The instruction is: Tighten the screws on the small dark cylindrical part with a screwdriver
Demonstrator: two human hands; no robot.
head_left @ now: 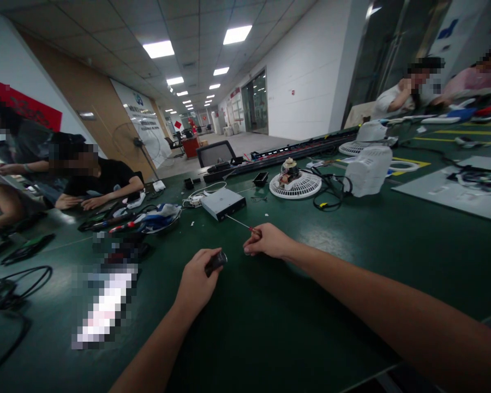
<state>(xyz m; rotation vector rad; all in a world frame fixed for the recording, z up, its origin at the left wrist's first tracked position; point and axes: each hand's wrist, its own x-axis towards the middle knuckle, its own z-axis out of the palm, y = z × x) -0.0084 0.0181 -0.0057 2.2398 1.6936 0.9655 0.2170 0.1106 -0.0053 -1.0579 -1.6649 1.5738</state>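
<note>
My left hand [198,275] is closed around a small dark object [216,263] with a shiny rounded end; its exact kind is hard to make out. To its right, my right hand [268,241] grips a screwdriver [240,222] by its reddish handle, and the thin metal shaft points up and left. The shaft's tip lies close to a silver and black optical disc drive [223,203] on the green table; whether they touch I cannot tell. Both hands are just above the tabletop, a short distance apart.
Beyond the hands stand a white fan grille with a motor [295,183], a white plastic housing [369,170] and a small black box [261,178]. Cables and tools [126,221] lie on the left, near a blurred bright screen [106,308]. Other people sit at both sides.
</note>
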